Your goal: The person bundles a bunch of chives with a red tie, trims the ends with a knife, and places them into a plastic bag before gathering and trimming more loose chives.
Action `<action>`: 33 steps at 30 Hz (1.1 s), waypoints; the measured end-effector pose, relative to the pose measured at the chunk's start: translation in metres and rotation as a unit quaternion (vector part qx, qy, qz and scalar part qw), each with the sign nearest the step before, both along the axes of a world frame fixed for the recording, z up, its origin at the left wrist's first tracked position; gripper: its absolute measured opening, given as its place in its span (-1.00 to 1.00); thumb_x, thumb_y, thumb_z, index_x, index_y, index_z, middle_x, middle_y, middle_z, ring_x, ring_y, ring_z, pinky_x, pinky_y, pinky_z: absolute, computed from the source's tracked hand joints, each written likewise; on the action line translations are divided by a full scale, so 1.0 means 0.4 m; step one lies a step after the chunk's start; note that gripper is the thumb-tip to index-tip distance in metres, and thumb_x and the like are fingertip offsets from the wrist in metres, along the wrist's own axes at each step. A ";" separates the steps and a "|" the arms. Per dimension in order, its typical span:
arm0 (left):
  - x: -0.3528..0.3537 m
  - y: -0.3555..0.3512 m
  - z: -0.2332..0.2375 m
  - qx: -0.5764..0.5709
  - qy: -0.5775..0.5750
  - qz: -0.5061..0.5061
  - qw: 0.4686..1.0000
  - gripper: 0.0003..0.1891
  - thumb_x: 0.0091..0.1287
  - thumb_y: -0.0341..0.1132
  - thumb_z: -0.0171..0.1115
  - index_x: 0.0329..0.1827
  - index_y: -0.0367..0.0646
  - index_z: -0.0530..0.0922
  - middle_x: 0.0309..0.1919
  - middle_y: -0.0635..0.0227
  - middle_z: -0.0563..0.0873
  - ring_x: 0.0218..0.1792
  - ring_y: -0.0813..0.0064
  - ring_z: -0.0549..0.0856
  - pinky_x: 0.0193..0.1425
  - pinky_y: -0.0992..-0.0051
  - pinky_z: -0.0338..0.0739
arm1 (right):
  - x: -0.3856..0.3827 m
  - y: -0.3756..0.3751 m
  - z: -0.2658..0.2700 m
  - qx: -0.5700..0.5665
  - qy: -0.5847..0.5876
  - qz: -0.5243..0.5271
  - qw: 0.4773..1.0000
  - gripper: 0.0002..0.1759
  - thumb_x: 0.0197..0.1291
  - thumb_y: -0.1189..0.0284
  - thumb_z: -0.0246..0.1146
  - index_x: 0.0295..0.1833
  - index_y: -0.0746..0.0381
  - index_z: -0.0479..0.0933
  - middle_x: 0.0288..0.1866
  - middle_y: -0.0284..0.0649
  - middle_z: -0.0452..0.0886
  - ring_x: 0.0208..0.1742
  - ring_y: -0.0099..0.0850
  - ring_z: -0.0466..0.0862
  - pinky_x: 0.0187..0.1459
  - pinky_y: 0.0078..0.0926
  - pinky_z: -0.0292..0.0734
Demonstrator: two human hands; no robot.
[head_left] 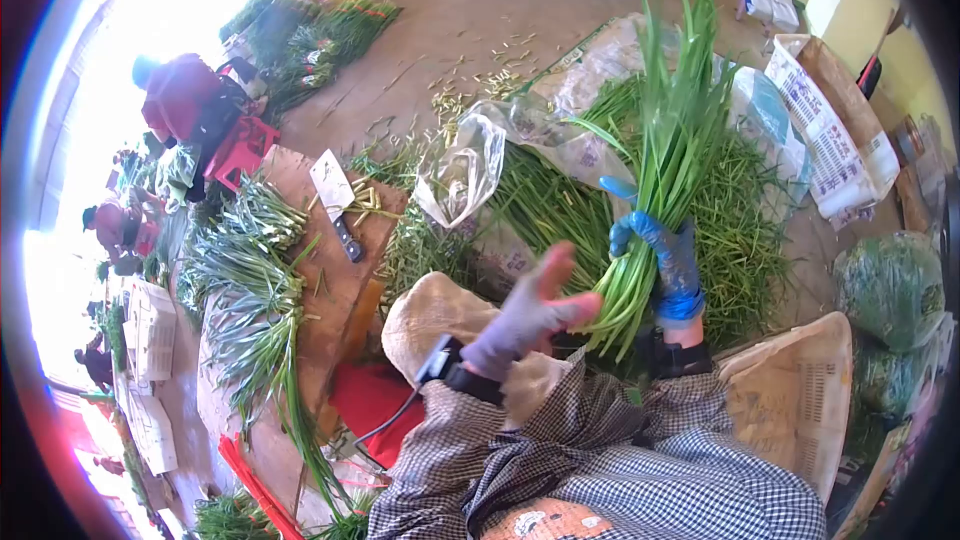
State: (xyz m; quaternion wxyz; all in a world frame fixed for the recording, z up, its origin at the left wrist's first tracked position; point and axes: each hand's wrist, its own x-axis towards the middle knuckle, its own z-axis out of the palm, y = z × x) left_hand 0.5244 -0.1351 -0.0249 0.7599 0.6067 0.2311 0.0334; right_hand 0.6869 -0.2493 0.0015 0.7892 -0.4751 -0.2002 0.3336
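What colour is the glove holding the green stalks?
The glove is blue, seen best in the head view.

The fingers (557, 268) of the left hand (520, 328) are blurred, and part of the right hand (668, 252) is hidden by the green stalks (668, 140). The checked clothing (700, 485) is cut off by the bottom edge. What is held by the two people, one in red (185, 100) and one farther back (125, 220), cannot be told through the glare.

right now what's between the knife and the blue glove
Loose green stems, a clear plastic bag and a heap of green stalks lie between the knife and the blue-gloved right hand, in the head view.
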 end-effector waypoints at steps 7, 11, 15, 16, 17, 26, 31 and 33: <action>0.049 -0.115 -0.079 -0.224 0.006 -0.120 0.967 -0.39 0.19 -0.13 0.48 0.21 -0.29 0.48 -0.18 0.30 0.69 -0.25 0.54 0.67 -0.28 0.52 0.64 | 0.011 -0.005 -0.069 -0.026 0.001 -0.009 1.000 -0.29 0.22 0.03 0.32 0.23 0.41 0.47 -0.21 -0.13 0.72 -0.33 -0.47 0.69 -0.21 -0.46 0.61; 0.053 -0.119 -0.155 -0.208 0.035 -0.001 0.978 -0.67 0.23 -0.36 0.42 0.00 -0.29 0.57 -0.36 0.40 0.67 -0.40 0.58 0.65 -0.32 0.48 0.62 | 0.088 -0.077 -0.243 -0.200 -0.295 0.014 0.934 -0.22 0.19 -0.21 0.23 0.09 0.36 0.53 -0.17 -0.15 0.72 -0.15 -0.37 0.66 -0.03 -0.32 0.53; 0.060 -0.141 -0.254 -0.132 0.074 0.028 0.988 -0.70 0.23 -0.39 0.39 -0.01 -0.24 0.56 -0.35 0.42 0.65 -0.45 0.63 0.59 -0.34 0.54 0.55 | 0.032 -0.123 -0.308 -0.280 -0.195 0.110 0.934 -0.28 0.15 -0.14 0.32 0.04 0.34 0.56 -0.22 -0.14 0.72 -0.22 -0.47 0.66 -0.12 -0.39 0.54; 0.061 -0.145 -0.262 -0.103 0.067 0.027 0.992 -0.70 0.23 -0.40 0.39 0.00 -0.23 0.56 -0.34 0.42 0.65 -0.44 0.62 0.60 -0.34 0.53 0.56 | 0.014 -0.114 -0.312 -0.269 -0.189 0.102 0.939 -0.32 0.12 -0.09 0.37 0.03 0.34 0.57 -0.24 -0.17 0.72 -0.24 -0.49 0.65 -0.15 -0.40 0.55; 0.059 -0.155 -0.269 -0.102 0.071 0.024 0.992 -0.70 0.23 -0.40 0.39 0.00 -0.23 0.56 -0.34 0.42 0.65 -0.44 0.62 0.60 -0.34 0.53 0.56 | 0.002 -0.110 -0.319 -0.257 -0.184 0.095 0.944 -0.36 0.10 -0.03 0.42 0.02 0.33 0.58 -0.26 -0.19 0.73 -0.26 -0.51 0.65 -0.17 -0.41 0.56; 0.071 -0.141 -0.200 -0.377 0.131 0.059 0.915 -0.68 0.27 -0.33 0.39 0.03 -0.19 0.55 -0.16 0.29 0.70 -0.24 0.49 0.69 -0.15 0.42 0.69 | -0.023 -0.093 -0.383 -0.160 0.009 0.044 0.986 -0.65 0.19 0.33 0.37 -0.03 0.36 0.60 -0.24 -0.30 0.71 -0.27 -0.61 0.60 -0.17 -0.49 0.54; 0.057 -0.143 -0.253 -0.393 0.137 0.076 0.906 -0.72 0.25 -0.35 0.41 -0.05 -0.22 0.55 -0.31 0.24 0.69 -0.46 0.56 0.63 -0.40 0.47 0.62 | 0.019 -0.120 -0.348 -0.274 -0.130 0.081 0.950 -0.67 0.21 0.27 0.37 -0.10 0.34 0.62 -0.33 -0.31 0.69 -0.34 -0.59 0.59 -0.23 -0.47 0.53; 0.055 -0.141 -0.270 -0.378 0.137 0.085 0.912 -0.73 0.23 -0.38 0.41 -0.09 -0.21 0.55 -0.34 0.29 0.67 -0.50 0.58 0.60 -0.45 0.48 0.58 | 0.051 -0.145 -0.353 -0.352 -0.255 0.105 0.895 -0.63 0.20 0.18 0.39 -0.22 0.33 0.65 -0.49 -0.25 0.63 -0.44 -0.54 0.57 -0.33 -0.44 0.49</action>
